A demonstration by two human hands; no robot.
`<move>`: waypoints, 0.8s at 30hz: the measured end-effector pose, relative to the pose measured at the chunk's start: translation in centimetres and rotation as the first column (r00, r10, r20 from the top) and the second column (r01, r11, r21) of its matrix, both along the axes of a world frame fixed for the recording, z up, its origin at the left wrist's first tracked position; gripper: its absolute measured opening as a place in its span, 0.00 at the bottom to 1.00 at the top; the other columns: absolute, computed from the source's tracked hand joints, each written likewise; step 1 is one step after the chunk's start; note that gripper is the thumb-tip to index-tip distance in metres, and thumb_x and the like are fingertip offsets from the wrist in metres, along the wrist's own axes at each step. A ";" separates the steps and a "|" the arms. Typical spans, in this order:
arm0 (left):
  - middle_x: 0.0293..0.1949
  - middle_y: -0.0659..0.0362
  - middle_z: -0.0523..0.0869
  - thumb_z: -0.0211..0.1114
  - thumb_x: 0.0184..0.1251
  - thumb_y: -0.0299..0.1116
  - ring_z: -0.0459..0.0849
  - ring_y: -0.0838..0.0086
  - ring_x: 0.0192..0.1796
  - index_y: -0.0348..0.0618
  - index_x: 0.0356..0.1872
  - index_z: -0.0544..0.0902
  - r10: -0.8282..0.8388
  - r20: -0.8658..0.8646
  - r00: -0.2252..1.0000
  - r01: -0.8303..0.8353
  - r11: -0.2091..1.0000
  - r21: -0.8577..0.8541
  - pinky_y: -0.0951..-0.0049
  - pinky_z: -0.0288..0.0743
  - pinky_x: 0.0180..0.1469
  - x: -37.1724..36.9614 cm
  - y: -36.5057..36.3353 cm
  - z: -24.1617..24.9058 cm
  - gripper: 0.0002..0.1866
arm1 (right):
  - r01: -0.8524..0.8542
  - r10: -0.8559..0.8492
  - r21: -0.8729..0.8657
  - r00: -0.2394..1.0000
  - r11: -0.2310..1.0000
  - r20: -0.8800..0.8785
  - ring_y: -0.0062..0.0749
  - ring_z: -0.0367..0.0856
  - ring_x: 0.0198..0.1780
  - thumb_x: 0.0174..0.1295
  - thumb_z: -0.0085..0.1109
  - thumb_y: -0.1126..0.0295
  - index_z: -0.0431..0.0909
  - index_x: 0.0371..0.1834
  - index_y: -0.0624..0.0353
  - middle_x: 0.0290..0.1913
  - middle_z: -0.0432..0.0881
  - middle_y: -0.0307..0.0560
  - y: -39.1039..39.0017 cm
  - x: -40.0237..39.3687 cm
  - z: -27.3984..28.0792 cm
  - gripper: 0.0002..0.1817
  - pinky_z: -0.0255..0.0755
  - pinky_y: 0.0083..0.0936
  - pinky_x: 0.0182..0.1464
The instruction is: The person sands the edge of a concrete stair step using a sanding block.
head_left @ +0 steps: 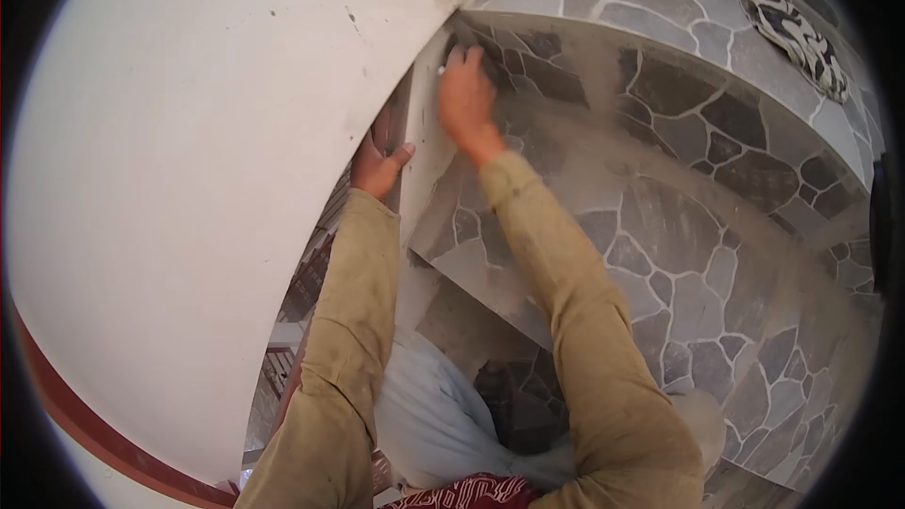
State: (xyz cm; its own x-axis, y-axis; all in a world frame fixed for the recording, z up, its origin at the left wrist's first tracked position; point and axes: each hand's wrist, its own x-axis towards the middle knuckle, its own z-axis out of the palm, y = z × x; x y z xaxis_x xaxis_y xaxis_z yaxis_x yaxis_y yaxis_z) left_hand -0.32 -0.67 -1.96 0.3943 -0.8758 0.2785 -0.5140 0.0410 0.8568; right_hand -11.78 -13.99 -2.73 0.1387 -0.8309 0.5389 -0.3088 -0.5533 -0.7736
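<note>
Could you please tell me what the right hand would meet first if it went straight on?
The right hand would probably meet the dark stone riser near the white wall, though depth is unclear.

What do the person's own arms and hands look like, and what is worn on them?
The left sleeve and right sleeve are long, tan, creased cloth without visible print. The left hand and right hand wear no gloves.

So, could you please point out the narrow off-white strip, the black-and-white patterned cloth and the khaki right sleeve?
Narrow off-white strip (427, 121): head view, middle of its face.
Black-and-white patterned cloth (800, 43): head view, middle of its surface.
Khaki right sleeve (560, 250): head view, forearm part.
</note>
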 end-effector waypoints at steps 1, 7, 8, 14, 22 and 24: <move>0.78 0.49 0.55 0.68 0.55 0.22 0.51 0.63 0.80 0.36 0.76 0.45 0.000 -0.003 1.000 0.000 1.000 0.015 0.64 0.43 0.78 -0.2 0.3 -0.1 0.50 | -0.010 0.010 0.037 1.000 0.999 0.003 0.56 0.82 0.44 0.61 0.52 0.76 0.70 0.54 0.67 0.52 0.71 0.60 -0.4 -0.1 -0.7 0.17 0.79 0.46 0.43; 0.78 0.47 0.52 0.66 0.54 0.19 0.49 0.63 0.80 0.36 0.77 0.44 0.103 0.142 0.984 -0.122 0.984 0.128 0.65 0.42 0.78 -0.9 0.1 1.1 0.51 | -0.018 0.018 0.005 1.000 1.000 -0.013 0.56 0.84 0.42 0.61 0.52 0.76 0.71 0.55 0.67 0.53 0.72 0.61 0.2 0.4 -0.6 0.17 0.79 0.48 0.43; 0.78 0.47 0.52 0.66 0.54 0.19 0.49 0.63 0.80 0.36 0.77 0.44 0.109 0.139 0.984 -0.127 0.983 0.131 0.65 0.42 0.78 -1.0 0.2 0.7 0.51 | -0.024 0.024 0.007 1.000 1.000 -0.016 0.56 0.84 0.42 0.61 0.52 0.76 0.71 0.55 0.67 0.53 0.72 0.61 -0.2 0.2 -1.1 0.17 0.79 0.48 0.43; 0.78 0.47 0.54 0.68 0.53 0.19 0.50 0.63 0.80 0.35 0.76 0.46 0.085 0.156 0.984 -0.108 0.984 0.141 0.65 0.42 0.78 -1.2 0.1 1.3 0.51 | -0.085 0.085 -0.056 0.996 0.995 0.012 0.57 0.84 0.41 0.62 0.52 0.75 0.71 0.54 0.67 0.52 0.72 0.61 0.3 -1.0 0.7 0.17 0.78 0.50 0.42; 0.77 0.47 0.54 0.67 0.53 0.18 0.52 0.62 0.79 0.35 0.76 0.46 0.082 0.033 0.996 -0.085 0.990 0.112 0.65 0.41 0.78 0.3 0.1 0.1 0.51 | -0.052 0.051 0.028 0.999 0.998 0.016 0.60 0.84 0.42 0.63 0.50 0.75 0.72 0.49 0.67 0.52 0.72 0.61 0.0 -0.7 0.9 0.12 0.78 0.51 0.43; 0.77 0.47 0.54 0.67 0.53 0.18 0.52 0.62 0.79 0.35 0.76 0.46 0.033 0.016 0.999 -0.034 0.998 0.053 0.65 0.42 0.78 -0.1 0.1 0.0 0.50 | -0.033 0.032 0.051 0.999 0.998 0.027 0.61 0.84 0.41 0.63 0.50 0.76 0.73 0.47 0.66 0.51 0.72 0.61 -0.4 -0.9 -0.6 0.11 0.78 0.51 0.43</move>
